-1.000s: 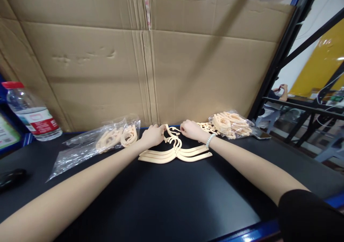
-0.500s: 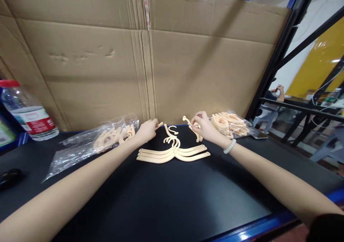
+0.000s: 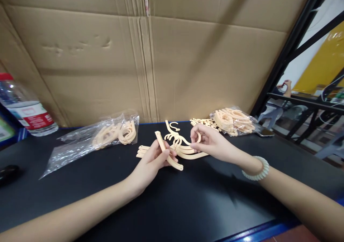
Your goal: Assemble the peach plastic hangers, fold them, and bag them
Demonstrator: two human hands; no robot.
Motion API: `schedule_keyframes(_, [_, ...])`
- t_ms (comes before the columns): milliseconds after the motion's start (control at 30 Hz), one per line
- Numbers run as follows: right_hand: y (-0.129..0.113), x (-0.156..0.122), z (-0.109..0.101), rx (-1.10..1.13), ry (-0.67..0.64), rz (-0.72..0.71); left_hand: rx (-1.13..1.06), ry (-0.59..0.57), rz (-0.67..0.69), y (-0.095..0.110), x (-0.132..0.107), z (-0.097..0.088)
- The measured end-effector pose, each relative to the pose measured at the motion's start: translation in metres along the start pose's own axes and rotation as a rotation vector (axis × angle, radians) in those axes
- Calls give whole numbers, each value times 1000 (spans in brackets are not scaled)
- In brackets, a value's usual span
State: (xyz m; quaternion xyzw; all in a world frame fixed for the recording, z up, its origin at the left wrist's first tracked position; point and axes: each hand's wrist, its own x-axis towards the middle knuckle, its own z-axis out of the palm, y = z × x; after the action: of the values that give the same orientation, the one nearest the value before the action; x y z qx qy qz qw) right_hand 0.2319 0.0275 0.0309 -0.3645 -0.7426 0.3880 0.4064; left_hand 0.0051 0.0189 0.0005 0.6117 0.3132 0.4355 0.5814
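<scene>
My left hand (image 3: 149, 162) is closed around a cream plastic hanger arm (image 3: 176, 164), a curved bar tilted with its upper end away from me. To its right, my right hand (image 3: 215, 144) pinches a small curved hanger hook (image 3: 199, 137). Beneath and between the hands lie several assembled hangers (image 3: 192, 156) stacked on the black table, partly covered by my fingers. Just behind them rest a loose hook (image 3: 177, 129) and another hanger arm (image 3: 168, 126).
At the left lies a clear bag (image 3: 77, 158) with cream hanger arms. On the right are a pile of hooks (image 3: 205, 121), another filled bag (image 3: 233, 119) and a phone (image 3: 266, 132). A bottle (image 3: 32, 115) stands far left near a mouse (image 3: 9, 173). Cardboard (image 3: 209, 63) walls the back.
My left hand has come from beside the left bag toward me, bringing the hanger arm. My right hand has drawn back from the hook pile with a hook. The view has shifted slightly.
</scene>
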Motion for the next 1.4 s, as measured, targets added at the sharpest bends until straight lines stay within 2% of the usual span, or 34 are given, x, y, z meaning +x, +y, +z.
schedule_keyframes(100, [0,-5,2,70,-1,-33,-140,-42,-6,-6,-3,5])
schedule_keyframes(200, [0,-6,3,110,40,-23,-181,-30,-11,-7,-2,4])
schedule_keyframes(400, [0,-3,7,109,103,64,-153,-21,-39,-8,-2,2])
schedule_keyframes(667, [5,-5,14,354,185,95,-111,-61,19,-11,0,4])
schedule_keyframes(833, [5,-5,16,394,252,112,-44,-36,38,-12,0,1])
schedule_keyframes(967, [3,-5,16,325,275,97,30,-53,14,-9,-1,1])
schedule_keyframes(1100, [2,-7,16,152,332,88,35,-49,-26,-5,-2,3])
schedule_keyframes(1267, [-2,-10,18,-57,417,-41,-39,-87,-57,-5,-2,4])
schedule_keyframes(1400, [-3,-13,22,-129,463,-78,-55,-109,-65,-6,-1,6])
